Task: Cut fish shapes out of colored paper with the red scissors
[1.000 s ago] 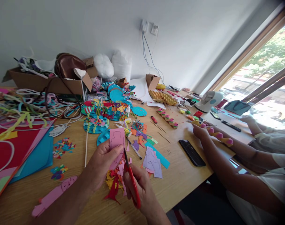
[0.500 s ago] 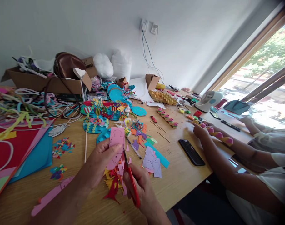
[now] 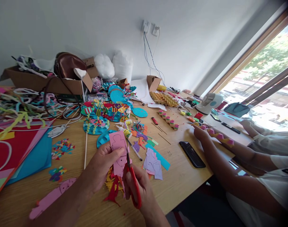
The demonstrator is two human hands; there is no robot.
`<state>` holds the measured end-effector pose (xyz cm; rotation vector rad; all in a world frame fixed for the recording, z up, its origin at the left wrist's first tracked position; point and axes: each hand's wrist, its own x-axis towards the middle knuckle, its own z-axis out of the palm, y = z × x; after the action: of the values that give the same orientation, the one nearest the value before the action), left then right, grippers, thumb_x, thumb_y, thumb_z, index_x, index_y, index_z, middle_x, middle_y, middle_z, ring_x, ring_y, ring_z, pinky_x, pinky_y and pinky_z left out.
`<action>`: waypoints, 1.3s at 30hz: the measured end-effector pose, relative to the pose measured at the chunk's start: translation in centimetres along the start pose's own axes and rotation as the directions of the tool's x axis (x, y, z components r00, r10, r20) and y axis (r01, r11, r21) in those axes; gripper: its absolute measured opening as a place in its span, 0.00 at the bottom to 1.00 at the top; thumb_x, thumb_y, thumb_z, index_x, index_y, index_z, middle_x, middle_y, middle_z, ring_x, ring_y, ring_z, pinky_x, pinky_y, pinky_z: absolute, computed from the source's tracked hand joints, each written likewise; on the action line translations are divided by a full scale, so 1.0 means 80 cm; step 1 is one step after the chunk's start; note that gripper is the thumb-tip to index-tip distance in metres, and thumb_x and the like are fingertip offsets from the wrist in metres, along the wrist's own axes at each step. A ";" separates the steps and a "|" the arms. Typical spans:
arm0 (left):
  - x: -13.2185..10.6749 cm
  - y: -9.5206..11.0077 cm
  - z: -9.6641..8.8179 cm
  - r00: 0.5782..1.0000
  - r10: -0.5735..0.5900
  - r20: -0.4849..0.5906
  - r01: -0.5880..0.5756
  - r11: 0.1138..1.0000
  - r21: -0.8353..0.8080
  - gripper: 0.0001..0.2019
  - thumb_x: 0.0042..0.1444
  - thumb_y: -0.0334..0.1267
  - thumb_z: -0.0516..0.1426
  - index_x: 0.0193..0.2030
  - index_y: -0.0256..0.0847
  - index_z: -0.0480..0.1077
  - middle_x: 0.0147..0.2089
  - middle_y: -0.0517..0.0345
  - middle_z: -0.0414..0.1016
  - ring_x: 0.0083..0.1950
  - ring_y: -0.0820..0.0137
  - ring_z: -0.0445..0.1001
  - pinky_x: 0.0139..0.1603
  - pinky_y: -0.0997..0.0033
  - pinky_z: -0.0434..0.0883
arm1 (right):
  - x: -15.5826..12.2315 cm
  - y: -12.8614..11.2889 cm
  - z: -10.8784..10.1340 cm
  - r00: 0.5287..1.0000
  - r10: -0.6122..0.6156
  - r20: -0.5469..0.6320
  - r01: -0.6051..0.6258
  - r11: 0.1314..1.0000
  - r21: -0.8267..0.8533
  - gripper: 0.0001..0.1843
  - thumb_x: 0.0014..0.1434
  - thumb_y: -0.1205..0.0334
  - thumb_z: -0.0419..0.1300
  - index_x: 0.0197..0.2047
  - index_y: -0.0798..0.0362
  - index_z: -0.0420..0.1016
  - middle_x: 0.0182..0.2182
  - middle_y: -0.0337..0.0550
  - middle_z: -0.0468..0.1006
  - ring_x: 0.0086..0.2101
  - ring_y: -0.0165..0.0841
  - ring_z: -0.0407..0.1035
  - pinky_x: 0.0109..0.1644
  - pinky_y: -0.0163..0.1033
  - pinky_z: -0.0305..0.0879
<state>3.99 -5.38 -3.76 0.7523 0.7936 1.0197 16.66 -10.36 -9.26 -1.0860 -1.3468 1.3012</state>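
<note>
My left hand (image 3: 100,167) pinches a pink paper piece (image 3: 118,145) with a pencil outline drawn on it, held up over the wooden table (image 3: 177,179). My right hand (image 3: 140,186) is closed in the red handles of a pair of scissors (image 3: 132,181), whose blades meet the right edge of the pink paper. Under my hands lies a heap of red, yellow and pink paper scraps (image 3: 113,186).
A black phone (image 3: 191,154) lies to the right. Another person's hand (image 3: 202,132) holds a yellow and pink foam strip (image 3: 221,137). Purple cutouts (image 3: 153,162), a pen (image 3: 135,150), teal paper discs (image 3: 96,124), coloured sheets (image 3: 18,151) and a cardboard box (image 3: 46,82) crowd the table.
The pink paper has turned slightly in my left hand and the scissors have advanced along its edge. The other person's hands have barely shifted.
</note>
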 end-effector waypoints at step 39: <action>0.001 -0.006 0.003 0.999 -0.018 -0.027 0.019 0.999 0.034 0.11 0.42 0.43 0.66 0.27 0.39 0.71 0.20 0.65 0.70 0.22 0.75 0.67 0.25 0.77 0.68 | 0.001 0.005 -0.001 0.995 -0.101 -0.002 0.101 0.994 -0.050 0.27 0.64 0.39 0.48 0.24 0.52 0.60 0.16 0.33 0.61 0.17 0.25 0.52 0.21 0.32 0.47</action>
<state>4.44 -5.50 -4.06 0.7608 0.8418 1.0036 16.75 -10.25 -9.62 -1.0403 -1.4185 1.1962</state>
